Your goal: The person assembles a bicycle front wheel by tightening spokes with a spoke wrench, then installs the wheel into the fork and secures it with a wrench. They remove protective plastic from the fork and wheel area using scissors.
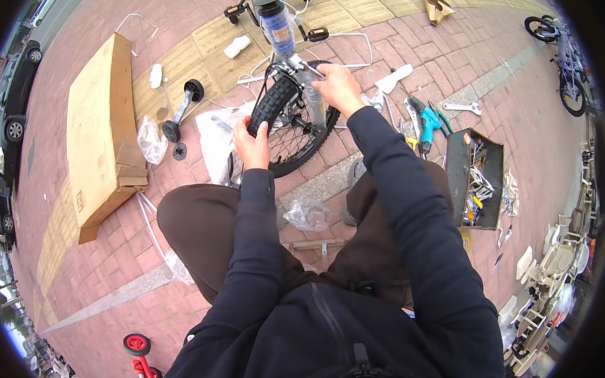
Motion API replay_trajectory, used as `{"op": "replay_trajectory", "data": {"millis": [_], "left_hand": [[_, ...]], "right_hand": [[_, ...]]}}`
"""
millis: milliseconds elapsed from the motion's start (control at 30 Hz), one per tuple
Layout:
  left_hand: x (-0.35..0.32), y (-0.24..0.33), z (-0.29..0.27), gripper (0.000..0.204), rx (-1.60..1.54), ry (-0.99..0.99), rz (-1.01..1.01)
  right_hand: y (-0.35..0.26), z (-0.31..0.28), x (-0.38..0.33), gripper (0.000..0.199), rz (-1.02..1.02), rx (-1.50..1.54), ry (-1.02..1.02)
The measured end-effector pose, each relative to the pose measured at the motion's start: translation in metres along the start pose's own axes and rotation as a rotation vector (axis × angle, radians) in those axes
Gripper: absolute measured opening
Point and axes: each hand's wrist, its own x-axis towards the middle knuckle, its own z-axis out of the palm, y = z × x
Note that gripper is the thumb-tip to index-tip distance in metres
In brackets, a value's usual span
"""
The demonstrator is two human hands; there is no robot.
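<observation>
A bicycle's front wheel [276, 103] with a knobbly black tyre stands before my knees. My left hand [251, 144] is closed round the tyre's left side, with the thumb on the tread. At the top of the silver front fork [316, 107], beside the brake, my right hand [339, 90] grips with its fingers pressed together; the fingertips are partly hidden. Clear wrapping covers part of the fork leg. Above the wheel, the blue frame tube [279, 34] is also wrapped in plastic, with a pedal [318, 35] beside it.
A large cardboard box [101, 124] lies left, near loose training wheels [182, 112]. To the right are a cordless drill [427, 122], a wrench [462, 107] and an open metal toolbox [460, 174]. A clear plastic bag [307, 213] lies between my feet. Parked cars and bicycles stand farther off.
</observation>
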Motion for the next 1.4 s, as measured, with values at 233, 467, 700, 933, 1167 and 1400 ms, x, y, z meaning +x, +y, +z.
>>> {"op": "replay_trajectory", "data": {"millis": [233,467,700,933,1167,1400], "left_hand": [[-0.001,-0.013,0.001,0.040,-0.209,-0.072,-0.181],[0.001,-0.024,-0.004,0.042,-0.394,-0.204,-0.306],[0.000,-0.020,-0.002,0.042,-0.449,-0.218,-0.300],[0.000,-0.024,-0.001,0.042,-0.403,-0.197,-0.275],[-0.002,-0.022,-0.004,0.038,-0.425,-0.212,-0.301],[-0.001,-0.010,-0.010,0.035,-0.449,-0.243,-0.293]], "right_hand": [[0.043,0.004,-0.005,0.015,0.246,0.145,-0.226],[0.051,0.003,-0.009,0.013,0.702,0.805,-0.424],[0.030,0.021,-0.019,0.017,0.073,0.656,-0.034],[0.017,0.027,-0.018,0.010,0.099,0.761,-0.076],[0.062,-0.001,-0.019,0.006,0.039,0.699,-0.575],[0.127,0.000,-0.041,0.012,0.257,0.032,-0.267]]}}
